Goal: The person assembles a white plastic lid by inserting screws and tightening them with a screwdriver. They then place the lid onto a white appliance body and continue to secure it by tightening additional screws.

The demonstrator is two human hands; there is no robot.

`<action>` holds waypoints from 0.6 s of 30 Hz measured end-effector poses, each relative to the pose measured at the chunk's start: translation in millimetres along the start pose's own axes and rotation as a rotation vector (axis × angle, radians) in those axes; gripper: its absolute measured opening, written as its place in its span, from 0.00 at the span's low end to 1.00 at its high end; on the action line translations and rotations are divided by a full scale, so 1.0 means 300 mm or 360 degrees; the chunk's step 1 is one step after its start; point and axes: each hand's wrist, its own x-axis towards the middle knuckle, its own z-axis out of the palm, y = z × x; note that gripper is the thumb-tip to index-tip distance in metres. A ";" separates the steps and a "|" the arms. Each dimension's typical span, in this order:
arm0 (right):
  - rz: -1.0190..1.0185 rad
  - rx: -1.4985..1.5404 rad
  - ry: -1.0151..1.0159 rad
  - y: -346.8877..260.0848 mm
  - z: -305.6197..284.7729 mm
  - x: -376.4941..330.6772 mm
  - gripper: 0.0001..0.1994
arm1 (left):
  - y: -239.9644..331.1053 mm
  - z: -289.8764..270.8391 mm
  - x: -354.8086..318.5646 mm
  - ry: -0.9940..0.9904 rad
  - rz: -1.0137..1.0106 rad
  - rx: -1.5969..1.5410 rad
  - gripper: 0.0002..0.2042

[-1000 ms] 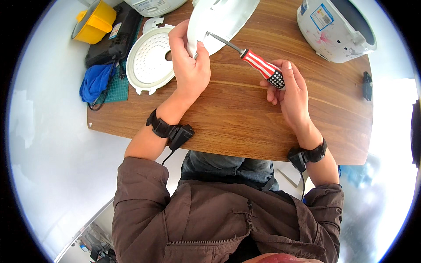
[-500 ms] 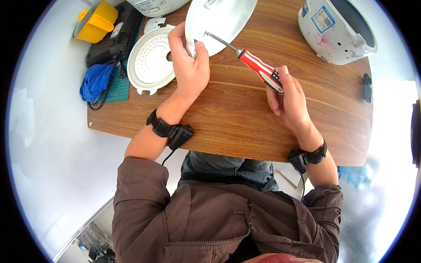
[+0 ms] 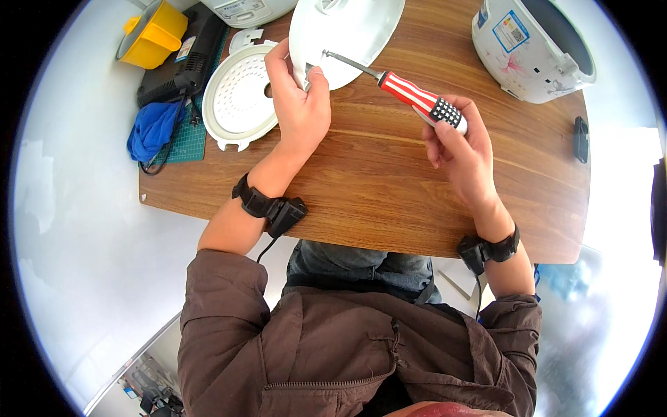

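My left hand (image 3: 300, 101) is closed on the near left edge of a white oval plastic lid (image 3: 361, 35), which is tilted up off the table. In my right hand (image 3: 464, 142) is a screwdriver (image 3: 411, 92) with a red-and-white striped handle and a dark star-patterned end. Its metal shaft reaches left to the lid's inner face, and the tip meets a small spot near my left fingers. Whether a screw sits under the tip is too small to tell. Beside my left hand lies a round white perforated inner cover (image 3: 240, 97).
A white rice cooker body (image 3: 517, 59) with a floral print stands at the far right, a small black object (image 3: 581, 139) near it. At the left are a yellow container (image 3: 154, 35), a black device (image 3: 177, 76), a blue cloth (image 3: 154, 132) and a green mat (image 3: 189, 142).
The screwdriver's handle has rotated, showing more of its starred end, and my right fingers have shifted up around it. The lid has moved slightly left.
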 end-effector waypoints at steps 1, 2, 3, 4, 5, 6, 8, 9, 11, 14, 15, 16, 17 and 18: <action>-0.0049 -0.0185 0.0007 0.003 0.000 0.000 0.18 | 0.004 -0.001 0.000 0.0005 -0.0031 -0.0016 0.24; 0.0019 -0.0219 -0.0045 0.000 -0.010 0.000 0.17 | 0.010 -0.002 -0.002 0.0011 -0.0061 -0.0033 0.24; 0.0085 -0.0253 -0.0097 -0.006 -0.030 0.000 0.17 | 0.014 -0.002 -0.001 0.0015 -0.0091 -0.0051 0.24; 0.0153 -0.0288 -0.0148 -0.010 -0.047 0.001 0.17 | 0.016 -0.003 0.000 0.0012 -0.0085 -0.0043 0.24; 0.0174 -0.0336 -0.0158 -0.012 -0.059 0.006 0.18 | 0.017 -0.003 0.002 0.0009 -0.0079 -0.0036 0.24; 0.0195 -0.0383 -0.0168 -0.013 -0.070 0.014 0.18 | 0.017 -0.004 0.002 0.0005 -0.0074 -0.0028 0.24; 0.0197 -0.0375 -0.0151 -0.017 -0.069 0.015 0.19 | 0.010 -0.003 0.002 0.0007 -0.0050 -0.0036 0.24; 0.0177 -0.0320 -0.0124 -0.021 -0.056 0.011 0.19 | 0.006 -0.002 0.001 0.0009 -0.0038 -0.0042 0.24; -0.0145 -0.0460 -0.0036 0.012 -0.037 0.016 0.20 | 0.002 0.001 -0.003 0.0003 -0.0046 -0.0066 0.24; -0.0382 -0.0755 -0.0018 0.050 -0.041 0.023 0.20 | 0.006 -0.001 0.003 -0.0008 -0.0018 -0.0038 0.24; -0.0348 -0.0808 -0.0044 0.039 -0.043 0.021 0.19 | 0.007 -0.002 0.002 -0.0013 -0.0004 -0.0017 0.24; 0.0037 -0.0588 -0.0180 -0.010 -0.053 0.013 0.19 | 0.006 -0.004 0.001 -0.0014 -0.0020 -0.0035 0.24; 0.0421 -0.0361 -0.0313 -0.035 -0.068 0.009 0.19 | 0.005 -0.005 0.000 -0.0015 -0.0036 -0.0052 0.24; 0.0496 -0.0256 -0.0412 -0.035 -0.093 0.015 0.19 | 0.005 -0.004 0.001 -0.0020 -0.0050 -0.0074 0.24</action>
